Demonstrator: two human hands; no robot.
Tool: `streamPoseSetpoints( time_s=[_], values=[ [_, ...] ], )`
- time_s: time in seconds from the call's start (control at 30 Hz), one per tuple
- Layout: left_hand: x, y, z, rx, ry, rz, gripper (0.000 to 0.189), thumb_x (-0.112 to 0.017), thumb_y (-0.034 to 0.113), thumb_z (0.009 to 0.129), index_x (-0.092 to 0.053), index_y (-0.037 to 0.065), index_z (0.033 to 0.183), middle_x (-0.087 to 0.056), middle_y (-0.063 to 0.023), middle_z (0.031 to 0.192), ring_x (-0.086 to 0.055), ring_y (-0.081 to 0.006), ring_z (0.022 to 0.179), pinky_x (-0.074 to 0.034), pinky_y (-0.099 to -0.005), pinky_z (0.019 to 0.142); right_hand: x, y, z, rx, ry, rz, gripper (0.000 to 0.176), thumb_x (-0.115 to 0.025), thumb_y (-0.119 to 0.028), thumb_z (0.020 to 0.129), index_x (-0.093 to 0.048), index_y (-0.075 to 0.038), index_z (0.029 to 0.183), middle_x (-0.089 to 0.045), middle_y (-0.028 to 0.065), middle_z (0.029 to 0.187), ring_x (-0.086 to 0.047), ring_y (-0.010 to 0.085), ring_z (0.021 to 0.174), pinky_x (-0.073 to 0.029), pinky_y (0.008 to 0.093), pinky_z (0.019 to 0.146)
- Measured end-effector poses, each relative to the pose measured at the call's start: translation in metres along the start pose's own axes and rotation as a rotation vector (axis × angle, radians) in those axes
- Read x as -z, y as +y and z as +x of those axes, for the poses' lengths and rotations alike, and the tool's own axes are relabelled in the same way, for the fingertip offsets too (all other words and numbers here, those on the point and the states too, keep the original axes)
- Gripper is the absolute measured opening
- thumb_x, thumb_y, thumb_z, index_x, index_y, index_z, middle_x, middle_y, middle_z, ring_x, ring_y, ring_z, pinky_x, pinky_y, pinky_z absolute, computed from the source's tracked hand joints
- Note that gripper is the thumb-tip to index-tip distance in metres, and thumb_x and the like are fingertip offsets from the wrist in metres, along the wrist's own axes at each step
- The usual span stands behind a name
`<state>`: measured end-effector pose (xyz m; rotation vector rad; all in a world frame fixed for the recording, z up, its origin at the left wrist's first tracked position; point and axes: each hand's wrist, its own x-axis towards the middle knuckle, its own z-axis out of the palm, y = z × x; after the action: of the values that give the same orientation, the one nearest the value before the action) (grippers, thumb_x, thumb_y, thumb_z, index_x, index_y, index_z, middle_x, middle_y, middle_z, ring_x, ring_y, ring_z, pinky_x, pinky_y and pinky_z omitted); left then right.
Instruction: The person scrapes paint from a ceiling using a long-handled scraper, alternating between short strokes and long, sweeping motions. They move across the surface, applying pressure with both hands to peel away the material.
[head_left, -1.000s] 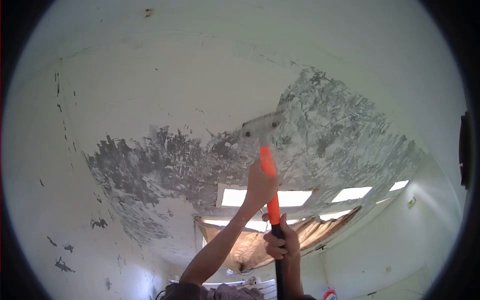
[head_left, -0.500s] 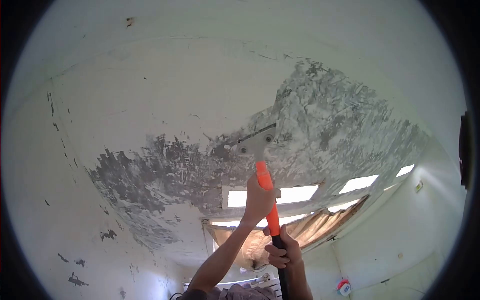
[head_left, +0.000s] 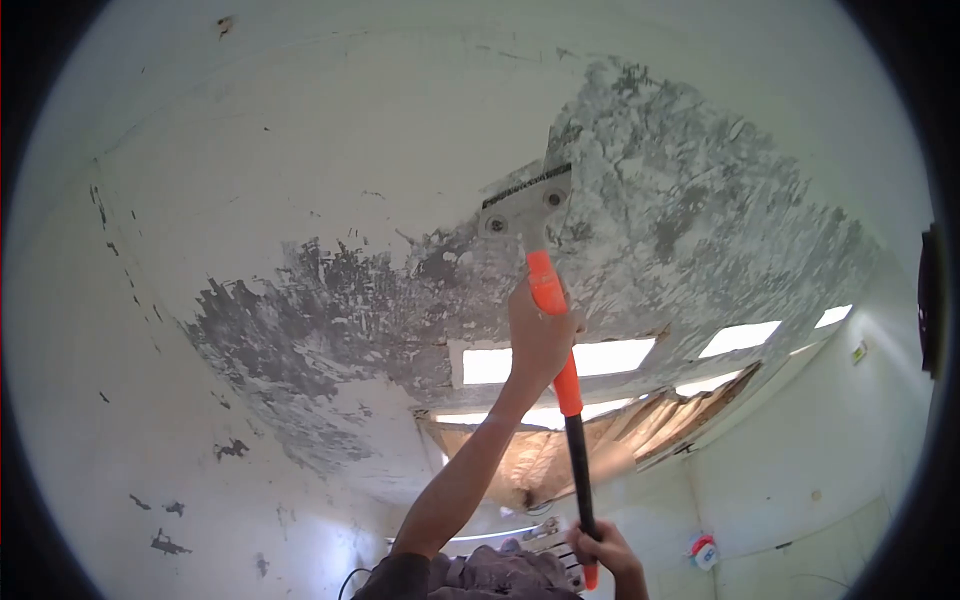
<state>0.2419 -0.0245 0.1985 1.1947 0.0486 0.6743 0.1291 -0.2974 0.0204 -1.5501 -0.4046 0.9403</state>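
Observation:
A long-handled scraper (head_left: pixel 579 470) slants up the wall, its wide bolted head (head_left: pixel 526 205) against the boundary between pale coating and scraped grey surface. My left hand (head_left: pixel 540 338) is closed around the orange upper grip, just below the head. Low on the black shaft, near the orange end, my right hand (head_left: pixel 606 548) is closed around the handle. Pale coating (head_left: pixel 400 140) lies above and left of the blade. To the right and below, the patchy grey wall (head_left: pixel 690 215) shows ragged scrape marks.
Bright narrow window openings (head_left: pixel 615 357) run across the wall below the scraped area. A brownish curtain (head_left: pixel 600 445) hangs beneath them. A red and white round object (head_left: pixel 703 551) is at the lower right. The left wall (head_left: pixel 110 440) has chipped spots.
The scraper head has moved up the wall, with my left hand rising along with it. My right hand is now lower, near the handle's bottom end.

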Motion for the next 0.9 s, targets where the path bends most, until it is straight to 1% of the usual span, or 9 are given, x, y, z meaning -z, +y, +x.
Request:
streamPoseSetpoints(
  time_s=[0.07,0.13,0.2,0.33,0.47,0.67,0.7,0.83,0.9],
  values=[
    [-0.004,-0.006,0.002,0.0,0.018,0.031,0.037,-0.058,-0.013,0.059,-0.045,0.007,0.088,-0.045,-0.001,0.068,-0.046,-0.0111,0.049,-0.04,-0.0258,0.043,0.024,0.062,-0.033,-0.149,0.159,-0.026,0.023,-0.066,-0.021,0.089,-0.059,-0.001,0.095,-0.051,0.0014,0.058,-0.044,0.0076,0.045,-0.035,0.024,0.043],
    [-0.007,-0.013,0.004,-0.053,0.015,-0.05,0.031,-0.062,-0.007,0.062,-0.046,0.006,0.086,-0.048,-0.0019,0.067,-0.052,-0.0126,0.048,-0.043,-0.0271,0.044,0.037,0.127,-0.05,-0.034,0.363,-0.294,0.015,-0.062,-0.016,0.086,-0.053,-0.005,0.08,-0.046,-0.001,0.054,-0.043,0.0096,0.044,-0.036,0.0247,0.044],
    [-0.015,-0.012,0.004,-0.064,0.013,-0.017,0.034,-0.063,-0.007,0.061,-0.046,0.005,0.088,-0.049,-0.0026,0.068,-0.052,-0.0133,0.049,-0.044,-0.0277,0.045,0.036,0.116,-0.073,-0.058,0.572,-0.306,0.03,-0.073,-0.026,0.087,-0.06,-0.004,0.071,-0.039,-0.0068,0.058,-0.034,0.0077,0.052,-0.027,0.0302,0.046],
    [-0.035,-0.018,0.004,-0.056,0.056,-0.117,0.035,-0.064,-0.007,0.064,-0.046,0.005,0.091,-0.05,-0.0035,0.072,-0.054,-0.0141,0.05,-0.046,-0.0281,0.046,0.044,0.06,-0.089,0.174,0.858,-0.378,0.045,-0.075,-0.02,0.084,-0.04,-0.005,0.06,-0.029,-0.0018,0.056,-0.027,0.0104,0.056,-0.023,0.0348,0.047],
    [-0.056,-0.028,0.002,-0.045,-0.034,-0.033,0.034,-0.068,-0.006,0.069,-0.046,0.005,0.092,-0.051,-0.0037,0.074,-0.056,-0.0141,0.053,-0.049,-0.0288,0.048,0.094,0.091,-0.107,0.112,0.94,-0.517,0.037,-0.068,-0.009,0.077,-0.039,-0.001,0.057,-0.028,0.0048,0.051,-0.029,0.013,0.052,-0.024,0.0386,0.047],
    [-0.027,0.016,0.038,-0.247,-0.066,-0.277,0.033,-0.066,-0.006,0.071,-0.044,0.009,0.09,-0.049,-0.0021,0.072,-0.054,-0.0126,0.053,-0.052,-0.0304,0.062,0.087,0.002,-0.076,0.088,0.949,-0.602,0.028,-0.062,-0.01,0.071,-0.042,0.004,0.057,-0.036,0.0245,0.051,-0.035,0.0284,0.045,-0.029,0.0482,0.051],
    [-0.027,0.014,0.036,-0.243,-0.134,-0.384,0.033,-0.064,-0.007,0.07,-0.044,0.01,0.09,-0.049,-0.0018,0.072,-0.054,-0.0122,0.053,-0.053,-0.0313,0.067,0.087,0.006,-0.086,0.042,0.936,-0.631,0.024,-0.067,-0.01,0.071,-0.049,0.004,0.062,-0.045,0.0255,0.057,-0.042,0.0358,0.053,-0.033,0.0502,0.056],
    [-0.058,0.005,0.018,-0.116,-0.003,-0.31,0.038,-0.057,-0.012,0.066,-0.043,0.012,0.092,-0.043,0.0015,0.071,-0.044,-0.0109,0.053,-0.049,-0.0265,0.055,0.105,0.05,-0.125,-0.107,0.894,-0.708,0.03,-0.077,-0.012,0.07,-0.052,0.002,0.079,-0.055,0.0209,0.08,-0.049,0.0382,0.077,-0.038,0.0505,0.07],
    [-0.075,-0.01,0.007,-0.037,-0.04,-0.125,0.036,-0.061,-0.009,0.068,-0.045,0.01,0.094,-0.047,0.0003,0.072,-0.049,-0.0112,0.054,-0.05,-0.0265,0.059,0.116,0.058,-0.147,-0.121,0.949,-0.672,0.029,-0.076,-0.012,0.072,-0.051,0.0,0.076,-0.051,0.0182,0.076,-0.048,0.0353,0.077,-0.038,0.0478,0.072]
  ],
)
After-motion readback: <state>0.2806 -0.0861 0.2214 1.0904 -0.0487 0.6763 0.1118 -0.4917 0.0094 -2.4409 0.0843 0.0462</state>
